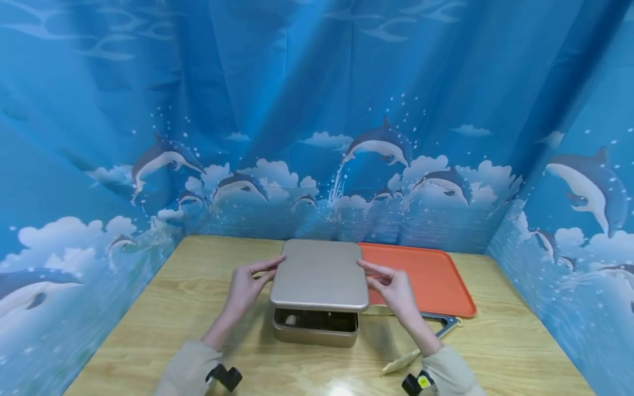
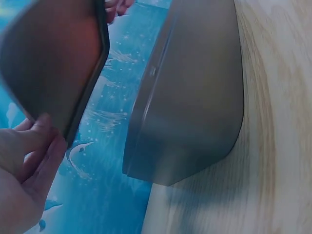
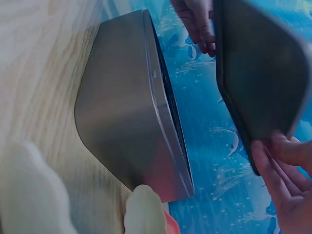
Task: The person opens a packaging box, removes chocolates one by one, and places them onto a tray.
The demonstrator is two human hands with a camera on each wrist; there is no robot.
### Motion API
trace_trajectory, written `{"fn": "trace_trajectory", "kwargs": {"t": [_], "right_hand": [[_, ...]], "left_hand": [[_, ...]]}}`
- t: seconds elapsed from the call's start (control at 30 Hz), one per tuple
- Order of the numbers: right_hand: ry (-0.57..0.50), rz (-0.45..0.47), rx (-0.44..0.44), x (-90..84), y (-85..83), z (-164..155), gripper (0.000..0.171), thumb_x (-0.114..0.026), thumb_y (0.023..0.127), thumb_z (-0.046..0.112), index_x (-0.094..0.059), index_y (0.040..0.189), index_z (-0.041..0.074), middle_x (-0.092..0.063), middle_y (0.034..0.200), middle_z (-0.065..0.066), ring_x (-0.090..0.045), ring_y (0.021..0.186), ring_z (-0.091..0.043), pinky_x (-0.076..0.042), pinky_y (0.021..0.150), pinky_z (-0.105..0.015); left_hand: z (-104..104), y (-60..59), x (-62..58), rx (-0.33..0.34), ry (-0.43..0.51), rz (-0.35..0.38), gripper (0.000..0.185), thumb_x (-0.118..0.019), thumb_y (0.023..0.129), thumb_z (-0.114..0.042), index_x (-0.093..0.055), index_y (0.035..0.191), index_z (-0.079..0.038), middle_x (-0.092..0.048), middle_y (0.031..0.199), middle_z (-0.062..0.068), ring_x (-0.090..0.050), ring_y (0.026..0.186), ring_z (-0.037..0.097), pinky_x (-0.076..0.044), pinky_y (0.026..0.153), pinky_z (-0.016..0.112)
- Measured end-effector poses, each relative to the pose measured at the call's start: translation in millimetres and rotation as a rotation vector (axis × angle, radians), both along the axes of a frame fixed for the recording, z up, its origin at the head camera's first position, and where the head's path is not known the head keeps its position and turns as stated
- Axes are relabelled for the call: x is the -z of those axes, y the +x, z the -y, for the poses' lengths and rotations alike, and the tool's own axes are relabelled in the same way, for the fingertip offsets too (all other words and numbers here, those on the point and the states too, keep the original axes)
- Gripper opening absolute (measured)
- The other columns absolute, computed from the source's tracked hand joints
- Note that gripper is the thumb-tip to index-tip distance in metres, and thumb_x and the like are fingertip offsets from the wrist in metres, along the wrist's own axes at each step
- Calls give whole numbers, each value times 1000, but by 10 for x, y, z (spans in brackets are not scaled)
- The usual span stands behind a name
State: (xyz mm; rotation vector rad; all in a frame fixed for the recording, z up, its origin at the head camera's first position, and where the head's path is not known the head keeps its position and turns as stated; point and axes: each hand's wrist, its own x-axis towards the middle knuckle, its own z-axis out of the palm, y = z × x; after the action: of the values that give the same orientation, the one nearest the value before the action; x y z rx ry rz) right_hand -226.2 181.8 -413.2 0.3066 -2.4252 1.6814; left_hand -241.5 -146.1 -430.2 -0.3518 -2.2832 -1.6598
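Both hands hold a flat, square metal lid (image 1: pixel 319 275) above a rectangular metal tin (image 1: pixel 317 336). My left hand (image 1: pixel 246 287) pinches the lid's left edge between thumb and fingers. On the opposite edge, my right hand (image 1: pixel 395 290) grips it the same way. In the left wrist view the lid (image 2: pixel 53 63) is well apart from the tin (image 2: pixel 195 92), its underside showing. The tin stands on the table, and its dark inside is seen only through the front gap, with a small pale thing at the left; the rest is hidden under the lid.
An orange tray (image 1: pixel 421 278) lies at the back right, partly behind the right hand. In front of it is a grey angled metal frame (image 1: pixel 448 324), near a pale, long piece (image 1: pixel 402 362). A blue dolphin-print curtain (image 1: pixel 317 110) surrounds the wooden table (image 1: pixel 198 286).
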Motion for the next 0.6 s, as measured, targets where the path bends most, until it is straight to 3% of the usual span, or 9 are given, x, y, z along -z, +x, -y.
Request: {"fn": "trace_trajectory", "kwargs": {"t": [0.13, 0.3, 0.47, 0.6], "right_hand": [[-1, -94, 66, -40, -1, 40, 29, -71, 90, -5, -76, 117, 6, -77, 101, -19, -75, 69, -11, -63, 64, -29], [11, -141, 121, -91, -18, 69, 22, -77, 89, 6, -77, 109, -2, -74, 93, -16, -74, 67, -17, -63, 62, -28], [54, -161, 137, -104, -50, 84, 27, -78, 90, 14, -76, 111, -3, -77, 99, -17, -75, 74, -25, -64, 66, -33], [-36, -66, 91, -86, -69, 98, 31, -74, 93, 13, -72, 117, -6, -76, 97, -23, -75, 71, -25, -64, 66, -37]], "left_hand": [[-26, -11, -27, -70, -31, -112, 27, -75, 86, 5, -79, 109, -7, -76, 108, 12, -72, 97, 27, -62, 75, 25], [-43, -51, -95, -145, -40, -160, 19, -79, 85, -6, -79, 103, 0, -74, 107, 14, -70, 101, 30, -62, 83, 32], [-54, -73, -183, -123, -21, -36, 26, -77, 90, -16, -77, 112, -2, -76, 108, 16, -75, 97, 29, -62, 84, 35], [-72, -82, -210, -62, 78, 109, 27, -73, 94, -13, -73, 116, 3, -74, 109, 23, -76, 88, 28, -63, 78, 33]]}}
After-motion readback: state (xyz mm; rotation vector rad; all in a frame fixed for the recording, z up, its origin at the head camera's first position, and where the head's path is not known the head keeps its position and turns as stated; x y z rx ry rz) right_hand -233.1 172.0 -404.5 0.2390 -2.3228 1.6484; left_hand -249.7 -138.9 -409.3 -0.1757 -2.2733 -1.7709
